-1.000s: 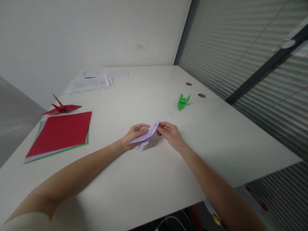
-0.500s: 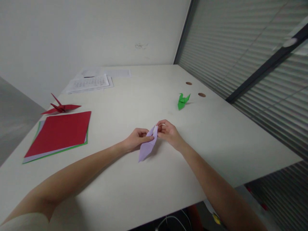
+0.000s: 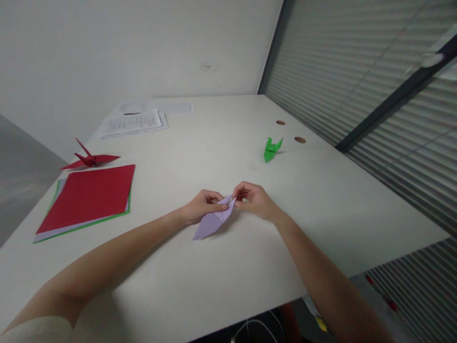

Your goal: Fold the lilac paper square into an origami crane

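Observation:
A piece of folded lilac origami paper [image 3: 213, 223] is held just above the white table, its wide end slanting down toward the lower left. My left hand [image 3: 203, 206] pinches its middle, thumb on top and the fingers partly hidden behind it. At the upper right tip of the paper, my right hand [image 3: 254, 200] closes thumb and fingertips on one narrow point. A small gap shows between the two upper points of the paper.
On the left lies a stack of red, lilac and green paper [image 3: 91, 195], with a red paper crane [image 3: 91, 160] behind it. A green paper crane [image 3: 272, 149] sits at the right. Written sheets [image 3: 132, 124] lie farther back. Blinds [image 3: 357, 71] border the table's right side.
The lilac paper has turned, its lower end swinging left and its upper points lowering to the right. My right hand has closed its fingertips on one point.

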{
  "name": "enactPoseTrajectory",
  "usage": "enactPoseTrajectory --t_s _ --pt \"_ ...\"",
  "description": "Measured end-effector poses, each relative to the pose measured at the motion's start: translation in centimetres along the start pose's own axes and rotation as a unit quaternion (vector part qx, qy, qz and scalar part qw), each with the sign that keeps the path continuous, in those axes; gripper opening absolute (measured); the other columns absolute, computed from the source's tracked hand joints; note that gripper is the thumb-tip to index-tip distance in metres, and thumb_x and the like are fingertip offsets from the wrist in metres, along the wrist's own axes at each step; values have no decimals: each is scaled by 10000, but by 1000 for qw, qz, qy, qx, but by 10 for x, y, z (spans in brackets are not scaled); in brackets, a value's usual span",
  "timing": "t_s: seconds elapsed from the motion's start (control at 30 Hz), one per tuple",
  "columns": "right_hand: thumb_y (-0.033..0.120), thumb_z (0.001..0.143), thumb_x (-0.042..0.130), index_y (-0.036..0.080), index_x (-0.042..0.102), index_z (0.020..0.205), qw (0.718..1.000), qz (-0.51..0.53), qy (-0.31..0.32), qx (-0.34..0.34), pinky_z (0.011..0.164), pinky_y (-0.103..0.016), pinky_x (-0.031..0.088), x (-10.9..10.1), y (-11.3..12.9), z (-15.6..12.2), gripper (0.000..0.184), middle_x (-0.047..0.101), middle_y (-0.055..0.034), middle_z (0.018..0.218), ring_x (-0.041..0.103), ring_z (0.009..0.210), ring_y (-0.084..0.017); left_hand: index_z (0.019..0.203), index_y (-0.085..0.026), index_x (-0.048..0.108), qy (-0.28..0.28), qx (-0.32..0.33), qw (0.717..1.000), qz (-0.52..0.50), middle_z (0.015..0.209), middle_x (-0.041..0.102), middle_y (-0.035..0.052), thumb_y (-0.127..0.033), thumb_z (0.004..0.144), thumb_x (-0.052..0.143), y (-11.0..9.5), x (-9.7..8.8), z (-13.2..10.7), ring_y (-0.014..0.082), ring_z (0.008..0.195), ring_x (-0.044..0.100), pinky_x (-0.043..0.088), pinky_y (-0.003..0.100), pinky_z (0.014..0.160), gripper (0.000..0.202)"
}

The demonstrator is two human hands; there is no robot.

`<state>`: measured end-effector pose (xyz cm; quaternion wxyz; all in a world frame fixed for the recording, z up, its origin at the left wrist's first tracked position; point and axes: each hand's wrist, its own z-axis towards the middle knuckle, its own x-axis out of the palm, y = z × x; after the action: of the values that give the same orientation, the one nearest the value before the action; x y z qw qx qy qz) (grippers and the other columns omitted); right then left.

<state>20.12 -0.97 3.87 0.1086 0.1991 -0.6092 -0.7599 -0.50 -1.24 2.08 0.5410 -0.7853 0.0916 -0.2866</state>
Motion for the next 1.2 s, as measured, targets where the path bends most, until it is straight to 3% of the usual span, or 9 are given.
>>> enactPoseTrajectory --t_s 0.23,0.43,0.63,0.83,1.0,1.2 --pt "189 762 672 199 725 822 990 -116 -33 -77 669 -293 466 -1 3 0 81 661 -16 755 578 684 -136 699 -104 677 -20 8 999 -25 612 660 7 -341 524 909 -1 2 1 87 505 570 382 192 488 375" --pt "164 799 650 217 722 807 973 -173 -55 -142 657 -290 472 4 2 0 90 650 -25 782 589 707 -141 735 -101 709 -38 34 999 -19 625 654 0 -320 551 901 3 4 2 74 531 557 380 193 521 345" --pt "165 793 662 212 712 788 977 -160 -46 -131 658 -287 478 6 2 -1 69 631 -21 777 574 696 -137 717 -98 723 -49 22 998 -14 615 659 10 -306 527 910 2 4 1 81 527 554 371 199 510 337" --pt "211 772 708 208 722 789 986 -131 -54 -83 647 -290 489 5 2 -1 22 661 -21 753 596 667 -141 691 -102 716 -19 -13 1000 -9 588 655 9 -298 515 913 -1 -2 1 90 494 554 364 198 473 329" --pt "215 822 663 226 733 782 968 -186 -86 -146 636 -289 487 13 0 -2 81 639 -23 741 592 676 -144 738 -107 731 -40 14 999 -32 633 672 17 -307 528 910 1 1 2 87 532 570 402 203 520 341" --pt "224 856 639 249 757 846 945 -232 -125 -196 664 -300 503 22 -4 -3 120 621 -39 800 603 738 -154 657 -105 722 -95 47 994 -24 554 621 3 -380 525 905 1 7 2 68 485 498 344 196 472 355"
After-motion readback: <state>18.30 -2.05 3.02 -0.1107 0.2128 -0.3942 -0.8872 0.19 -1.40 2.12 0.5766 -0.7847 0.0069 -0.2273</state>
